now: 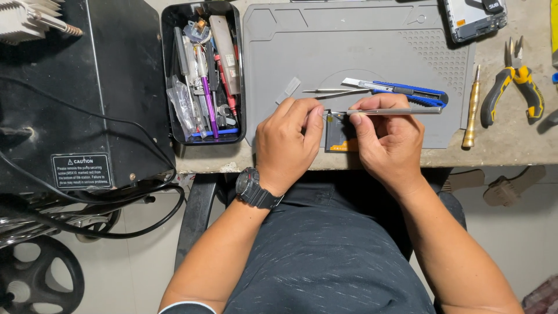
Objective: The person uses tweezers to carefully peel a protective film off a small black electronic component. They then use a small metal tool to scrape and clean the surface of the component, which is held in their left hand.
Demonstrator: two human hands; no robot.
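Both hands (288, 142) (386, 142) probably pinch board (337, 136).

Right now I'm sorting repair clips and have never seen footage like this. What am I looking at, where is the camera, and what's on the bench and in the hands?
This is one view from a camera worn on a person's head, looking down at their own bare hands. The left hand, with a black wristwatch, steadies a small dark flat part at the edge of a grey work mat. The right hand holds a slim metal tool against that part. On the mat lie a blue utility knife and tweezers. A black tray of tools sits to the left; yellow-handled pliers and a brass-coloured screwdriver lie to the right.
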